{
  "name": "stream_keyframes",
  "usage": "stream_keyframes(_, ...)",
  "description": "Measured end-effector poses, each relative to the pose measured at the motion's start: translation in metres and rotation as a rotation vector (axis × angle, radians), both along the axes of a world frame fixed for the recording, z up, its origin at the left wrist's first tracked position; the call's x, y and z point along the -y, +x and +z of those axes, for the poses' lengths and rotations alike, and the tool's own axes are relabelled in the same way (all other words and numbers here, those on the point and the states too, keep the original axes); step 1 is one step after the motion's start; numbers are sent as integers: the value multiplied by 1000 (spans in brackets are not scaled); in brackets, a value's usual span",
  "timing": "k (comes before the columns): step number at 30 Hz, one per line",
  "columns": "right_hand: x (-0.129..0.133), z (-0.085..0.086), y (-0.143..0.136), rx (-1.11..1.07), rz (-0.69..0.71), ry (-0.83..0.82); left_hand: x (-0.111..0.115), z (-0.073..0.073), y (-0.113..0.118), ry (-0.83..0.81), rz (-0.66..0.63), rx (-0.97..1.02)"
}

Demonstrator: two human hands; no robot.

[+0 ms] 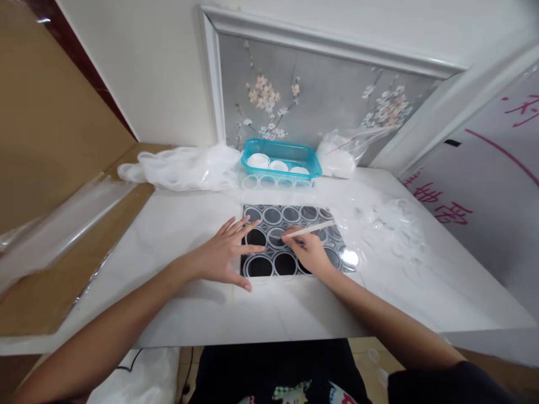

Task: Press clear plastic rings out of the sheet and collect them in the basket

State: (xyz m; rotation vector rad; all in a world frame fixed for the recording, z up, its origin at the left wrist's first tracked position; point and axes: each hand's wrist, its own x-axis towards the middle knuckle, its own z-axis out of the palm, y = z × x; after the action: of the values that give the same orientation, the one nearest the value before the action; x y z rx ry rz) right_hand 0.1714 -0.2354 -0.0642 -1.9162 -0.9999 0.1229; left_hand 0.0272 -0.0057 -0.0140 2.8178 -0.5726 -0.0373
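Observation:
A dark sheet [272,215] with rows of pale-ringed circles lies flat on the white table. Several circles at its lower left look blacker than the greyer ones above. My left hand [223,252] rests with fingers spread over the sheet's left edge. Near the sheet's middle, my right hand [309,249] pinches a thin white stick [314,228] close to its left end. The stick's lower end is over a circle in the middle row, and its other end points up to the right. My right palm covers part of the lower circles.
Behind the sheet stands a teal basket [280,147] with white round pieces. Clear plastic strips [189,168] lie left of it, a filled clear bag [339,157] right. Thin clear ring scraps [396,230] cover the table's right side. Cardboard [54,286] is at the left.

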Motion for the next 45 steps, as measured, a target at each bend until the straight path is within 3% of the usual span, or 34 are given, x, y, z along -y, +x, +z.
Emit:
stream_keyframes(3, 5, -13, -8, -126, 24, 19, 13, -3, 11, 19, -64, 21)
stream_keyframes(9, 5, -15, -4, -86, 43, -13, 23, -17, 27, 114, -120, -74)
stream_keyframes(11, 5, -15, -10, 11, 32, -42, 22, -21, 28, 96, -108, -85)
stream_keyframes(15, 0, -9, -6, 446, 77, -153, 19, -21, 29, 65, -89, -160)
stream_keyframes(17, -1, -2, 13, 541, -88, -140, 18, -17, 29, 59, -81, -213)
stream_keyframes(20, 11, 5, 46, 396, -594, 17, 18, -9, 29, 67, -71, -252)
stream_keyframes(21, 19, 4, 53, 377, -612, 36, 18, -7, 29, 73, -72, -252)
stream_keyframes(26, 53, -11, 42, 178, -289, 30, 30, 6, 34, 96, -44, -107)
stream_keyframes(30, 50, -18, 26, 8, -123, 16, 50, 13, 47, 130, -53, 60)
stream_keyframes(36, 43, -18, 26, -20, -84, 11, 64, -2, 70, 208, -152, -36)
stream_keyframes(40, 44, -16, 25, 3, -63, -5, 60, -13, 74, 195, -123, -111)
stream_keyframes(45, 46, -15, 21, 40, -32, 9, 54, -14, 73, 169, -105, -206)
